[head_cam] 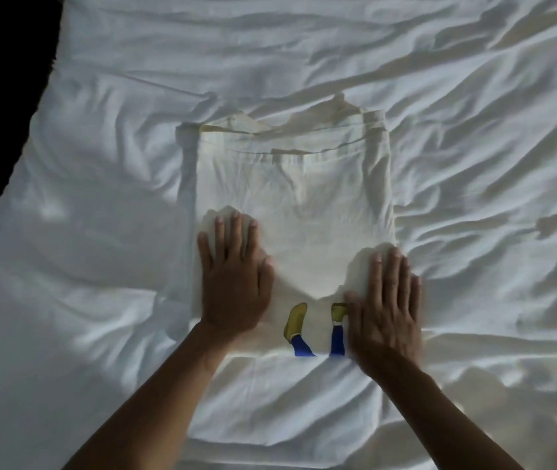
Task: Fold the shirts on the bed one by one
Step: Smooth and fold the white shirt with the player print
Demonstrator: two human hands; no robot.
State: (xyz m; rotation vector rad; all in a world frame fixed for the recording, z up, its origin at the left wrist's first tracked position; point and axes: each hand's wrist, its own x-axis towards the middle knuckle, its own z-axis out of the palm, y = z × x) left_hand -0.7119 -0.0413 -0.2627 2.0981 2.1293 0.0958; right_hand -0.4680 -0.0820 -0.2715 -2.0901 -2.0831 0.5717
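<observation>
Shirt (297,198), cream and seemingly soft and limp, is lying part-folded in the middle of the bed (100,232), the left grip (233,283) and right grip (385,310) pressing its near part with fingers straight and flat, edges and corners likely offering the surest hold.

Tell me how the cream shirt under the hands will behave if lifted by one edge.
The shirt is probably floppy: it lies in soft creases, and its folded layers would likely sag and fall open. It looks thin, so likely light. The left hand and right hand press it flat, suggesting it may not hold a fold unaided.
</observation>
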